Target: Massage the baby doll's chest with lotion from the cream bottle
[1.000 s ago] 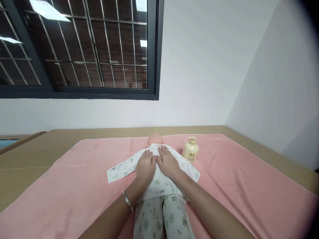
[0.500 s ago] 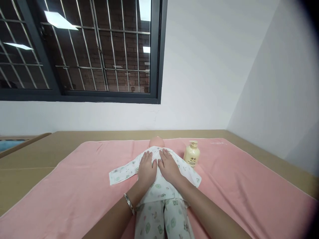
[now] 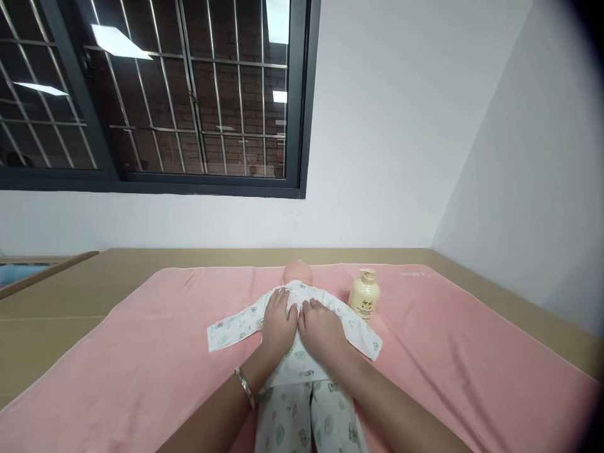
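Both hands, the left hand (image 3: 278, 324) and right hand (image 3: 321, 328), lie flat with fingers spread, gripping nothing, on the chest of the doll (image 3: 295, 343) lying mid-towel (image 3: 117, 352), pump bottle (image 3: 363, 296) near the far edge.

Illumination was even and soft, with ceiling lights reflected as glare in the window (image 3: 151, 94). Focus was sharp centrally. Dark vignetting and wide-angle distortion affected the right-hand corners.

Under both flat hands, the doll's printed suit (image 3: 302, 362) looks soft matt cloth; the bottle (image 3: 363, 296) beside them is glossy plastic.
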`<state>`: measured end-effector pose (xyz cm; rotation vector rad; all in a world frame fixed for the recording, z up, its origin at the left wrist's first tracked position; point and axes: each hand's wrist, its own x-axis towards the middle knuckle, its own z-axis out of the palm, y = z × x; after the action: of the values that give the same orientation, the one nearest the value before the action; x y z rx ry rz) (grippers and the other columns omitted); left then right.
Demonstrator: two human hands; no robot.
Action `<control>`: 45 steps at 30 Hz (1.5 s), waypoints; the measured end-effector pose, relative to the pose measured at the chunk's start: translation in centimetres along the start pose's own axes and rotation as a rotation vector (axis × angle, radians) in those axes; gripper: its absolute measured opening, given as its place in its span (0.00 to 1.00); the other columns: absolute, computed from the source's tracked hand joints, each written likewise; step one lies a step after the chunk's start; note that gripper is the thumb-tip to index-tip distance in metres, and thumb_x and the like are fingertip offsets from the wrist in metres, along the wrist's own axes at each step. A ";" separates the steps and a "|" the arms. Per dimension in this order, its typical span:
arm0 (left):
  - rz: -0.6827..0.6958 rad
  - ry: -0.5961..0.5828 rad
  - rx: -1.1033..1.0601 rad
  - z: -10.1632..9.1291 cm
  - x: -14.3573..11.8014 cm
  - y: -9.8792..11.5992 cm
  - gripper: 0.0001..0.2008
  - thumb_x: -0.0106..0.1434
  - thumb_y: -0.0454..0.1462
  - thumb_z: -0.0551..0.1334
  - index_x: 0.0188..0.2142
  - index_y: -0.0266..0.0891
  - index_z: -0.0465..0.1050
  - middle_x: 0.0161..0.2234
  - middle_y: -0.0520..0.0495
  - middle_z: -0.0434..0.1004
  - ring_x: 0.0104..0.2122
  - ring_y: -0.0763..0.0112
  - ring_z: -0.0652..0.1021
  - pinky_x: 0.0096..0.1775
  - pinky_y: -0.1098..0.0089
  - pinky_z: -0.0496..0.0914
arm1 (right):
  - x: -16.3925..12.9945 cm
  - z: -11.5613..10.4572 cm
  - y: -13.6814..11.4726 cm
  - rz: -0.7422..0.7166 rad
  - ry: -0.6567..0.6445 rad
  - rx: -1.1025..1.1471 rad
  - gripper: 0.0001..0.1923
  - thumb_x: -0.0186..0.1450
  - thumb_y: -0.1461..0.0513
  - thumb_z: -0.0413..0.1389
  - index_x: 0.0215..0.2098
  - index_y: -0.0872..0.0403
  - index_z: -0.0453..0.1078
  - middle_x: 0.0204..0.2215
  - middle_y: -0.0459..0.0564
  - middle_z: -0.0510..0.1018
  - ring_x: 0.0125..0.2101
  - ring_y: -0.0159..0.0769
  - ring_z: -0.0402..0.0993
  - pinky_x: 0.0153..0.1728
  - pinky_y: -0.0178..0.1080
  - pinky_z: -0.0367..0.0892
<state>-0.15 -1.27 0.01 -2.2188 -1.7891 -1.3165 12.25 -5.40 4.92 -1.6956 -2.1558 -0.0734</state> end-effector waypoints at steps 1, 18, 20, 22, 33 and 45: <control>0.020 -0.009 0.009 0.0 0.1 -0.1 0.22 0.67 0.37 0.51 0.57 0.32 0.67 0.59 0.38 0.68 0.61 0.57 0.65 0.62 0.53 0.60 | 0.0 -0.1 0.0 0.002 0.002 0.008 0.19 0.69 0.63 0.42 0.46 0.58 0.73 0.44 0.62 0.78 0.46 0.48 0.74 0.45 0.45 0.67; 0.141 -0.155 0.317 -1.4 0.3 2.5 0.18 0.65 0.31 0.49 0.47 0.29 0.73 0.50 0.29 0.75 0.55 0.53 0.73 0.55 0.55 0.65 | 2.4 2.1 3.0 -0.123 0.056 0.224 0.24 0.71 0.61 0.41 0.61 0.60 0.62 0.62 0.57 0.63 0.64 0.41 0.54 0.64 0.44 0.49; 0.116 -0.180 0.253 -1.1 0.9 1.4 0.20 0.66 0.34 0.49 0.52 0.28 0.70 0.54 0.30 0.72 0.59 0.53 0.69 0.58 0.54 0.62 | 1.8 1.9 2.2 -0.078 0.084 0.184 0.23 0.71 0.61 0.40 0.60 0.60 0.65 0.60 0.57 0.66 0.62 0.42 0.58 0.63 0.44 0.50; 0.076 -0.215 0.193 -1.1 1.7 0.4 0.22 0.67 0.38 0.49 0.55 0.29 0.68 0.57 0.31 0.69 0.61 0.54 0.66 0.59 0.54 0.61 | 1.1 1.8 1.3 -0.045 0.084 0.132 0.23 0.71 0.61 0.40 0.58 0.61 0.66 0.58 0.58 0.69 0.61 0.44 0.60 0.62 0.44 0.52; 0.168 -0.204 0.329 -2.0 1.4 2.3 0.19 0.66 0.34 0.48 0.44 0.33 0.76 0.45 0.35 0.79 0.50 0.54 0.75 0.54 0.55 0.66 | 2.0 1.4 2.3 -0.071 0.065 0.169 0.20 0.71 0.62 0.42 0.55 0.54 0.69 0.57 0.52 0.71 0.60 0.41 0.61 0.58 0.42 0.57; 0.037 -0.251 0.267 -2.4 1.3 3.3 0.18 0.66 0.31 0.48 0.42 0.29 0.76 0.47 0.32 0.77 0.53 0.56 0.74 0.56 0.59 0.65 | 2.1 2.1 2.5 -0.089 0.084 0.155 0.23 0.71 0.63 0.40 0.60 0.59 0.64 0.61 0.55 0.65 0.63 0.42 0.56 0.62 0.43 0.51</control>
<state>1.07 -2.55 3.87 -2.3338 -1.8568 -0.7651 13.62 -2.17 3.17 -1.4845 -2.1160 -0.0018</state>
